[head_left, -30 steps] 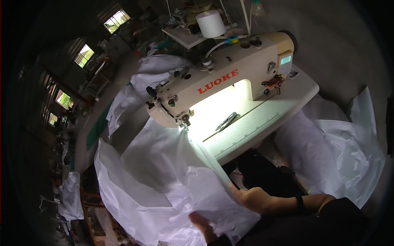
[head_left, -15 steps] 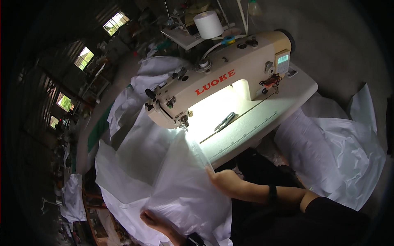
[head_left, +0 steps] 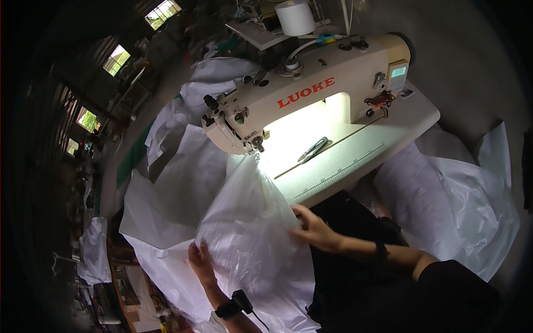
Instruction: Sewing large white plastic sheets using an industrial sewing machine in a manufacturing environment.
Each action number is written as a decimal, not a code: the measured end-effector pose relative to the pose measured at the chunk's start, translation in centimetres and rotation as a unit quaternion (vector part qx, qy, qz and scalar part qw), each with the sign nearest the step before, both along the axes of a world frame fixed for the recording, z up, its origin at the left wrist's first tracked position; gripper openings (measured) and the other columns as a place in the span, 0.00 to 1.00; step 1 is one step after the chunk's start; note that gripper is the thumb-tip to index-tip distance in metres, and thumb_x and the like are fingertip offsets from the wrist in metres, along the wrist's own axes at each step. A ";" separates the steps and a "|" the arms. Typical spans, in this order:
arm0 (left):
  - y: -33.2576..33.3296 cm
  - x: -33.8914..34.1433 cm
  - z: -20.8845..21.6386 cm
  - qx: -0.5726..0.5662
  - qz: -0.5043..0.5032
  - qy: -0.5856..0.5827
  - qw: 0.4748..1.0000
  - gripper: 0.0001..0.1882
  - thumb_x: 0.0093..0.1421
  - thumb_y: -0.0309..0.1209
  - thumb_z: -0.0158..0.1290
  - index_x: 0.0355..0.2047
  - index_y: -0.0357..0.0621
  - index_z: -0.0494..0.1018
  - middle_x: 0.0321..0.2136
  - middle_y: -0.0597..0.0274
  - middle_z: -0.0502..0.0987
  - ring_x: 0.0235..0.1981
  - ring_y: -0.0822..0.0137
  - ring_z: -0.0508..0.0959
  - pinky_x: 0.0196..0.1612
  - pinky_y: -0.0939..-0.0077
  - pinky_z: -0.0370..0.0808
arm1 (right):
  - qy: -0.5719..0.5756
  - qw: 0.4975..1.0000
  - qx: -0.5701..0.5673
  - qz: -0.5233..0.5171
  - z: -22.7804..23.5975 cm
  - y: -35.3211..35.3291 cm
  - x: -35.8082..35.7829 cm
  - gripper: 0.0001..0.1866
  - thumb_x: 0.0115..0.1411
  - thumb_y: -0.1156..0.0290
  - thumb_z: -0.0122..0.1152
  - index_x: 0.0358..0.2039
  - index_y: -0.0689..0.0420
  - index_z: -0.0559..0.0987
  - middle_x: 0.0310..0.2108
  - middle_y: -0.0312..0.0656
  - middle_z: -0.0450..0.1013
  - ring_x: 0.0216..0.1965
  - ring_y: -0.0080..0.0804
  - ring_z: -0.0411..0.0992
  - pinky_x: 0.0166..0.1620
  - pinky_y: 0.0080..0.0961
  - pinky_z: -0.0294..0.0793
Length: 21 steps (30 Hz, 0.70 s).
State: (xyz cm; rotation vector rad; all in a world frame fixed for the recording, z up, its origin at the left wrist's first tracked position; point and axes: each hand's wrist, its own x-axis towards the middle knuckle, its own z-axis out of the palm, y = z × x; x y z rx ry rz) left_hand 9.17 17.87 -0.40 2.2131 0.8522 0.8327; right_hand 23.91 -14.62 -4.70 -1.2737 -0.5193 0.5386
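Note:
A sheet of thin, translucent white fabric (head_left: 244, 222) runs from my lap up to the needle area of a cream sewing machine (head_left: 311, 91). My left hand (head_left: 201, 262) grips the fabric's lower left edge. At the sheet's right edge, just below the table's front edge, my right hand (head_left: 313, 228) pinches it. Both forearms enter from the bottom; the left wrist wears a black band.
A pair of thread snips (head_left: 312, 149) lies on the lit white machine table (head_left: 383, 139). A white thread cone (head_left: 295, 16) stands behind the machine. More white fabric is piled at right (head_left: 461, 205) and at left behind the machine (head_left: 177, 116).
Both hands have moved up along the fabric toward the machine. The sheet is now lifted and spread wider between them.

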 end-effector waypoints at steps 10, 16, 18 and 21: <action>1.1 1.0 1.3 0.160 0.007 0.127 0.979 0.07 0.62 0.30 0.57 0.35 0.38 0.77 0.25 0.52 0.78 0.24 0.59 0.76 0.32 0.65 0.73 | 0.239 0.933 -0.098 0.250 1.7 -11.9 -3.0 0.17 0.67 0.67 0.59 0.53 0.62 0.74 0.42 0.38 0.76 0.46 0.22 0.73 0.51 0.26 0.74; -2.8 -1.9 3.7 0.114 -0.006 0.093 0.989 0.16 0.58 0.29 0.59 0.46 0.38 0.75 0.41 0.53 0.78 0.33 0.59 0.78 0.36 0.65 0.74 | 0.032 0.937 -0.287 0.196 0.0 -13.7 -2.4 0.17 0.65 0.61 0.61 0.47 0.61 0.76 0.28 0.36 0.74 0.35 0.24 0.74 0.40 0.24 0.74; -5.5 -3.4 5.3 0.166 0.031 0.066 0.983 0.20 0.57 0.29 0.60 0.49 0.39 0.73 0.47 0.52 0.76 0.40 0.55 0.77 0.42 0.62 0.74 | 0.093 0.960 -0.210 0.161 -0.1 -13.5 -1.9 0.22 0.64 0.59 0.64 0.52 0.61 0.74 0.40 0.40 0.77 0.42 0.26 0.74 0.48 0.25 0.72; -9.2 -3.2 6.3 0.198 -0.020 0.022 0.980 0.23 0.55 0.30 0.62 0.51 0.40 0.72 0.50 0.51 0.74 0.49 0.50 0.74 0.51 0.58 0.71 | 0.092 0.971 -0.151 0.158 0.1 -12.5 -0.8 0.24 0.65 0.59 0.63 0.55 0.62 0.72 0.45 0.42 0.76 0.45 0.24 0.73 0.51 0.26 0.72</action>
